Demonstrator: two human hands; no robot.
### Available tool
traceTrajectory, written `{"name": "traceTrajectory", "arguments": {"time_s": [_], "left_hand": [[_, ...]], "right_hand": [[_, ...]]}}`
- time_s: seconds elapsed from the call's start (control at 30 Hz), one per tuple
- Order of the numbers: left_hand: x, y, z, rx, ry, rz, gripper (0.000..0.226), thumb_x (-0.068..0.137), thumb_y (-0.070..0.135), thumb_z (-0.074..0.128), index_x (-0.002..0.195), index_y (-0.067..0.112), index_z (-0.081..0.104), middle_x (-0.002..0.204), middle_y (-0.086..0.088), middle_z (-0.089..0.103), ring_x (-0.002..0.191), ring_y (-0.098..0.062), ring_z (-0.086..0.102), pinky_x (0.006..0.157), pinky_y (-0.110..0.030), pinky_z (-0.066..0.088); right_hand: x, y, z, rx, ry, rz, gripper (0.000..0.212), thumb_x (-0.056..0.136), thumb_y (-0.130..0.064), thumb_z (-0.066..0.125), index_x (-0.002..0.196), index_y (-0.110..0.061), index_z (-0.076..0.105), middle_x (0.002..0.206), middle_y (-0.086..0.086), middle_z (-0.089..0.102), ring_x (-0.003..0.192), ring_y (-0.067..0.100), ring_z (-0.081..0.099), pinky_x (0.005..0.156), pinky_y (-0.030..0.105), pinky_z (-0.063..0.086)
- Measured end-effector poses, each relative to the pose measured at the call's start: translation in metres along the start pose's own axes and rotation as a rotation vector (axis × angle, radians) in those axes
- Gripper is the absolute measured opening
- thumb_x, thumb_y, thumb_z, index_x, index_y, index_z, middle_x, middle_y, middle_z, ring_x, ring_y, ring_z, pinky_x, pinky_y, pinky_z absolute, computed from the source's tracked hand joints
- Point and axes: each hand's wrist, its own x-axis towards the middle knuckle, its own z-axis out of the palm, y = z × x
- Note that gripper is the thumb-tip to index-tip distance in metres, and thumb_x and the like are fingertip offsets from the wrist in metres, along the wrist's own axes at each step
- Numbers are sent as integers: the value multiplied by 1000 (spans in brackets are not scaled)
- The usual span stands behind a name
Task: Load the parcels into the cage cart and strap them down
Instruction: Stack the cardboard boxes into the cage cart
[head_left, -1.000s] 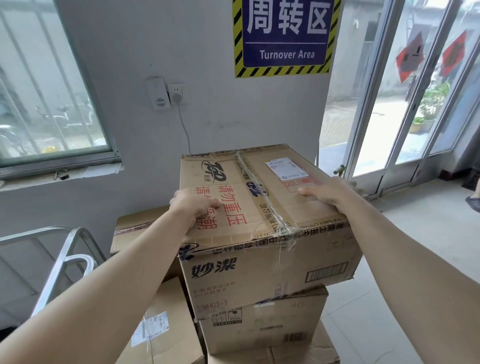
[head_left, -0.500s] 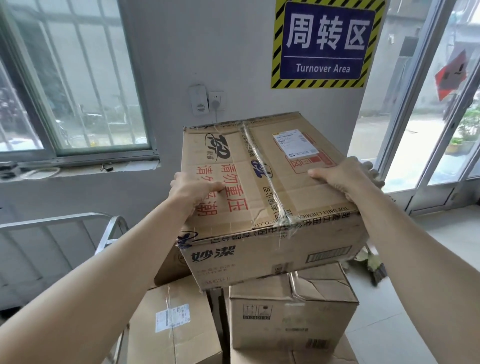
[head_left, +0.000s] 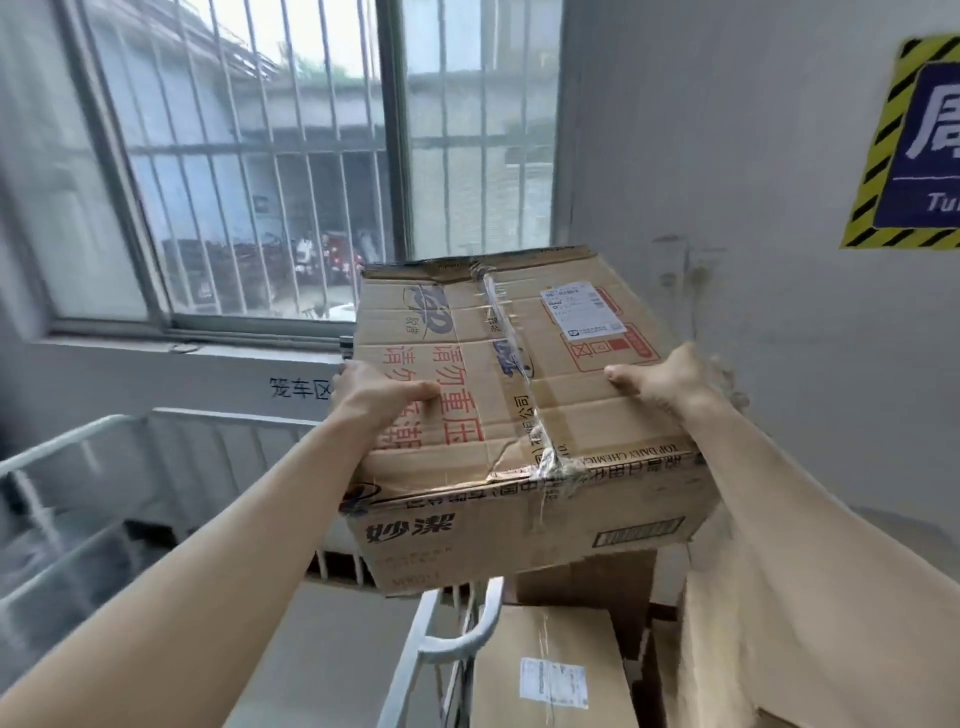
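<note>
Parcel (head_left: 524, 415) is off the stack (head_left: 550, 670) now, swung left over the cage cart (head_left: 439, 642); left hand (head_left: 376, 397) and right hand (head_left: 670, 382) each have a grip grasping its sides, so loading's next.

Cage cart (head_left: 228, 415), white metal rails; cardboard parcels (head_left: 519, 649) stacked just beside its right rail.

The wall sign (head_left: 930, 140) runs off the right edge; the label (head_left: 581, 312) on the carton (head_left: 597, 415) seems too small to read.
</note>
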Motion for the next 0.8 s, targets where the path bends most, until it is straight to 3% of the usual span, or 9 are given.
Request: {"name": "traceTrajectory", "arguments": {"time_s": [0.07, 0.17, 0.2, 0.33, 0.57, 0.63, 0.73, 0.8], "left_hand": [[10, -19, -45, 0, 83, -34, 73, 44, 45, 91, 101, 9, 65, 98, -5, 68, 84, -17, 66, 68, -26, 55], [27, -56, -108, 27, 226, -66, 120, 5, 69, 83, 108, 11, 61, 103, -3, 66, 91, -19, 65, 78, -32, 56], [32, -69, -129, 45, 268, -83, 124, 3, 70, 81, 110, 11, 60, 104, -3, 65, 93, -20, 64, 80, -33, 55], [44, -117, -197, 99, 391, -152, 127, -3, 76, 75, 107, 14, 61, 102, -2, 67, 93, -21, 65, 86, -39, 54], [79, -204, -270, 87, 478, -309, 117, -1, 72, 79, 102, 18, 66, 98, 3, 71, 88, -18, 68, 83, -37, 56], [79, -212, -272, 80, 490, -339, 105, 9, 66, 84, 100, 15, 69, 98, 2, 72, 89, -18, 68, 84, -37, 55], [82, -220, -268, 64, 498, -372, 68, 45, 43, 92, 100, 10, 70, 102, -1, 71, 93, -19, 66, 89, -37, 53], [90, -233, -267, 52, 519, -414, 67, 54, 36, 91, 107, 7, 63, 105, -1, 67, 97, -19, 64, 91, -38, 52]], "right_hand": [[-10, -32, 37, 38, -51, -67, 83, 68, -61, 75, 125, -5, 55, 139, 23, 44, 132, 37, 37, 104, 45, 33], [-24, -74, 99, 65, -111, -135, 84, 66, -61, 77, 125, -5, 56, 140, 23, 42, 132, 35, 37, 105, 45, 34], [-30, -89, 120, 71, -136, -149, 86, 63, -64, 77, 123, -6, 57, 141, 23, 40, 132, 36, 36, 107, 46, 34], [-48, -134, 198, 18, -224, -165, 103, 57, -72, 74, 131, -7, 47, 147, 23, 29, 134, 43, 30, 112, 57, 23], [-67, -184, 299, -82, -394, -202, 100, 66, -67, 72, 138, -8, 37, 147, 20, 29, 134, 39, 27, 112, 52, 22], [-65, -192, 322, -112, -439, -205, 97, 68, -66, 71, 138, -10, 35, 145, 19, 31, 133, 38, 28, 110, 49, 22], [-57, -198, 356, -133, -487, -207, 95, 68, -65, 72, 137, -11, 36, 143, 19, 32, 133, 36, 29, 110, 47, 23], [-49, -201, 381, -144, -524, -209, 94, 67, -64, 73, 137, -12, 37, 143, 19, 32, 132, 37, 30, 109, 47, 23]]}}
